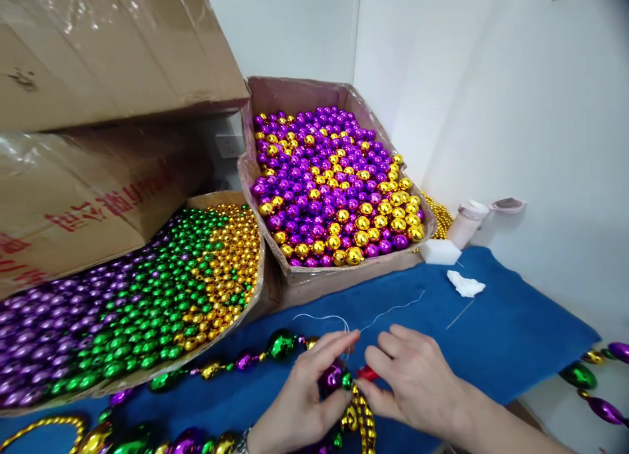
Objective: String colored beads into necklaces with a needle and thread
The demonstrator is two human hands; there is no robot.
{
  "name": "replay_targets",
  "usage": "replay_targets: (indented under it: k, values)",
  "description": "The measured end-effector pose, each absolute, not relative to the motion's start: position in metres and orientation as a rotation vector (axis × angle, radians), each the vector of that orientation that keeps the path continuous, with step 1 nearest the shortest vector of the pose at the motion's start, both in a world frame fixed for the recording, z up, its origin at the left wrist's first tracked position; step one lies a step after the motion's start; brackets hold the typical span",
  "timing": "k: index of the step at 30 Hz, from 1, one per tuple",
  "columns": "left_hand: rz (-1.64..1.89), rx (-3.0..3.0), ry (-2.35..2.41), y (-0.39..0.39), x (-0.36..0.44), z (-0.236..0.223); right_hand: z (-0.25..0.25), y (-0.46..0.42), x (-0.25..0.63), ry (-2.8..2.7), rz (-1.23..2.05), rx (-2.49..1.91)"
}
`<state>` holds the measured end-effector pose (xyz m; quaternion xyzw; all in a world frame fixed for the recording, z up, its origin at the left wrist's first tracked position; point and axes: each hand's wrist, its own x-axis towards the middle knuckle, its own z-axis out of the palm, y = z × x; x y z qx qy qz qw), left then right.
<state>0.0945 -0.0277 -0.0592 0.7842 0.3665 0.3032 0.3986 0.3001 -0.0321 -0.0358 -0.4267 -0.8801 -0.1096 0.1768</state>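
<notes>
My left hand pinches a thin white thread between thumb and forefinger, just above a large purple bead on a bead strand. My right hand meets it from the right, its fingers closed on a small red object next to the bead. The strand of green, purple and gold beads trails left across the blue cloth. The thread's loose ends curl away over the cloth behind my hands.
A cardboard box of purple and gold balls stands behind; a tray of small purple, green and gold beads lies left under stacked cartons. A white sponge, crumpled tissue and pink cup sit right. More beads hang off the table's right edge.
</notes>
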Motion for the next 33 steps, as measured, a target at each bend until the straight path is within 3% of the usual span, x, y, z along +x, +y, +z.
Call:
replay_targets:
  k: [18, 24, 27, 33]
  values:
    - [0.848, 1.971, 0.869, -0.031, 0.098, -0.05, -0.036, -0.032, 0.305, -2.591, -0.251, -1.113]
    - [0.842, 1.96, 0.844, -0.032, 0.099, -0.044, -0.035, -0.032, 0.318, -2.642, -0.07, -1.165]
    - [0.854, 1.944, 0.828, -0.032, 0.099, -0.037, -0.06, -0.034, 0.332, -2.611, 0.102, -1.371]
    - [0.947, 1.952, 0.854, -0.032, 0.098, -0.019, -0.127, -0.04, 0.341, -2.453, 0.098, -1.624]
